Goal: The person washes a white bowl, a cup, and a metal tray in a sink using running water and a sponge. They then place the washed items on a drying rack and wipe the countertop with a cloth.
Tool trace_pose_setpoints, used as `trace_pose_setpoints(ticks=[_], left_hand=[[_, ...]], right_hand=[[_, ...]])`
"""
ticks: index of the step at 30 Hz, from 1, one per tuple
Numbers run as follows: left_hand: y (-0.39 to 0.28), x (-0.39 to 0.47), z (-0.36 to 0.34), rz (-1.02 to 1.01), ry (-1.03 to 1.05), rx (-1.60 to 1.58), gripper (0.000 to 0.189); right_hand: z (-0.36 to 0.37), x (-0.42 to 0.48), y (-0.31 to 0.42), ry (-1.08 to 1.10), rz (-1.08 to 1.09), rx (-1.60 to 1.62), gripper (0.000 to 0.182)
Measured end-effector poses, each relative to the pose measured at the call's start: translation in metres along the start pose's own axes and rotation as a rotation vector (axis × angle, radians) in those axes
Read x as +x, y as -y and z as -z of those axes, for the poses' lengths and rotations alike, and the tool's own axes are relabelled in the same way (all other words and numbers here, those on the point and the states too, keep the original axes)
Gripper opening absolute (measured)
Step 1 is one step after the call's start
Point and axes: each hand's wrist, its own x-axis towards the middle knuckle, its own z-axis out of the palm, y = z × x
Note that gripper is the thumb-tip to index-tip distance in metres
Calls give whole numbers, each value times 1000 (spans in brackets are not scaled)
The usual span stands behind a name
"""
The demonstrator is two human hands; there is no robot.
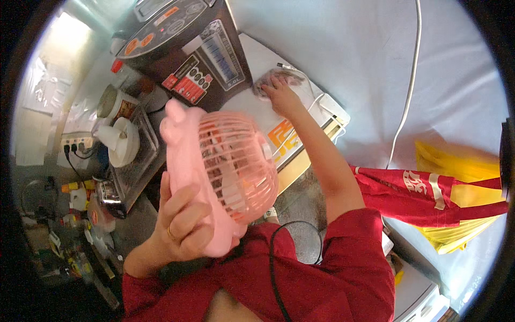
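Note:
A pink electric fan [237, 161] with a round slatted guard is held up in front of my chest. My left hand [181, 223], with a ring on one finger, grips its pink rear housing. My right arm reaches forward over a white surface [249, 102] beside a dark appliance. There my right hand [283, 96] presses down on a crumpled, see-through plastic bag [297, 76]; whether its fingers grip the bag cannot be told. A white cable [314, 102] runs past that hand.
A tall dark appliance [217, 60] stands ahead. On the left are an open tub [110, 102], a white funnel-like piece [124, 143], a tray [151, 133] and a power strip [76, 141] with plugs. A red bag [406, 193] and yellow plastic bags [442, 239] hang on the right.

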Motion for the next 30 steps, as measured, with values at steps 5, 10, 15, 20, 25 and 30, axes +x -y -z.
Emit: trace_pose_setpoints(ticks=[5,10,15,20,25,30], left_hand=[[-3,2,-17,23,-190,66,25],[-9,-18,-7,-22,-100,-4,21],[-6,-18,-9,11,-111,-72,22],[-16,-5,-14,41,-189,-55,23],[-4,-21,6,21,86,-61,26],[3,3,-2,-15,-18,23,35]], right_hand=[[-29,80,-18,-2,-89,-110,33],[-46,157,-18,147,-208,-53,39],[-66,220,-36,161,-257,-26,34],[-78,225,-33,111,-233,57,30],[-43,158,-16,301,-102,-166,27],[9,30,19,-119,-129,-465,18]])
